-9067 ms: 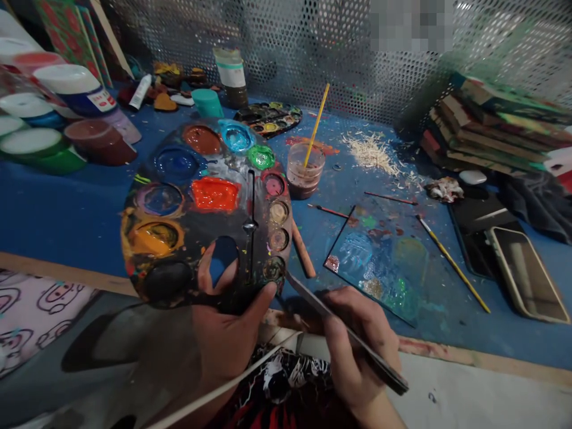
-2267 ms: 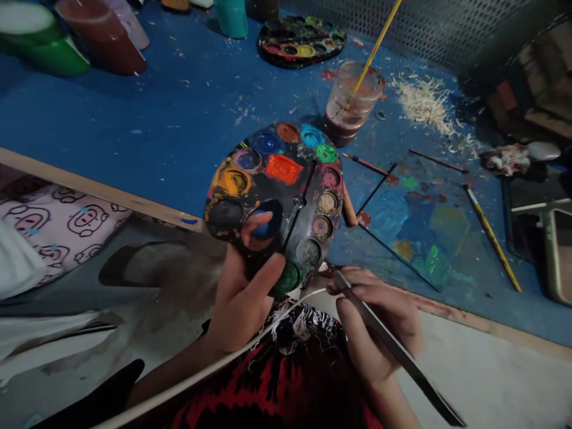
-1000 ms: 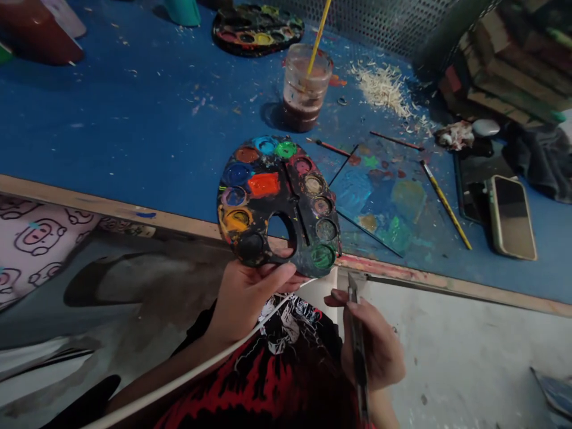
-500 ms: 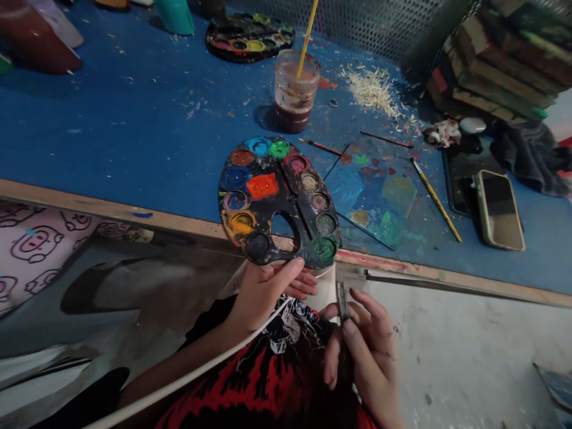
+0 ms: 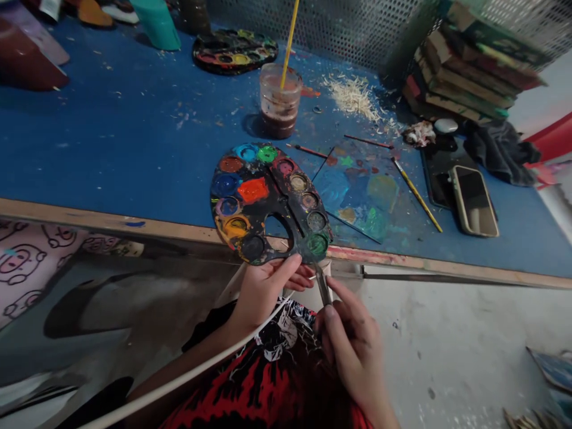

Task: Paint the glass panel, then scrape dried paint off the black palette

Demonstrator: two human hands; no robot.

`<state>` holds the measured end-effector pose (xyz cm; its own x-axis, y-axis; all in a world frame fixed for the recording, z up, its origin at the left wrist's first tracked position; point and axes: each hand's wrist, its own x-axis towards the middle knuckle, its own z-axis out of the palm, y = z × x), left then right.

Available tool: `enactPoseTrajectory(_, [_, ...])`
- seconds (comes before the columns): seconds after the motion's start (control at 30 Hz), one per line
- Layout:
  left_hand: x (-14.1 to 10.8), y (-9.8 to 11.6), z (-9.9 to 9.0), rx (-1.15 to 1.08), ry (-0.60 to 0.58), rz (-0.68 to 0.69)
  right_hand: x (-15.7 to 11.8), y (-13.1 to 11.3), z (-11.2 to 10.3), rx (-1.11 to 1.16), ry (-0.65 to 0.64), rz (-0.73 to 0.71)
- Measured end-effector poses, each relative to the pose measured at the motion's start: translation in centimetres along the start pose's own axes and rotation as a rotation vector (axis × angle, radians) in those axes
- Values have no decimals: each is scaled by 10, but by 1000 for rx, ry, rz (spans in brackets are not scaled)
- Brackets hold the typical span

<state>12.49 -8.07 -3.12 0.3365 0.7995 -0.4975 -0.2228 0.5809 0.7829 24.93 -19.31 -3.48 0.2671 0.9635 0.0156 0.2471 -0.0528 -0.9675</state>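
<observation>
My left hand (image 5: 270, 289) is closed on the lower edge of a black paint palette (image 5: 292, 205), thumb on top. Its wells hold blue, green, brown, yellow and other paints, and an orange-red patch lies in the middle. The palette is tilted up at the table's front edge. In my right hand (image 5: 351, 339) is a narrow greyish blade-like tool (image 5: 322, 287), pinched between thumb and fingers. Its tip reaches the palette's lower right rim by the dark green well; whether it touches I cannot tell. A long white strip (image 5: 187, 364) slants across my lap beside the left hand.
On the blue table (image 5: 120, 137) stand a plastic cup (image 5: 280, 101) of murky water, a second palette (image 5: 235, 52) and stacked books (image 5: 473, 65). Whitish shavings (image 5: 355, 98), a yellow paintbrush (image 5: 417, 195), a phone (image 5: 473, 201) and a dark cloth (image 5: 503, 152) lie to the right.
My right hand has moved up and left, bringing the blade-like tool to the palette's lower rim. Its fingers have closed in more around the tool. The view has shifted slightly right.
</observation>
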Motion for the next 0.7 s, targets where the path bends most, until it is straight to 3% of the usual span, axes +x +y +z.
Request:
enactPoseTrajectory(0.2, [-3, 0, 3, 55, 49, 41, 9, 0, 0, -274, 61, -259])
enactPoseTrajectory(0.4, [-4, 0, 4, 165, 125, 145, 5, 10, -2, -362, 83, -337])
enactPoseTrajectory(0.7, [-4, 0, 7, 226, 131, 183, 0, 11, -7, -482, 72, -378])
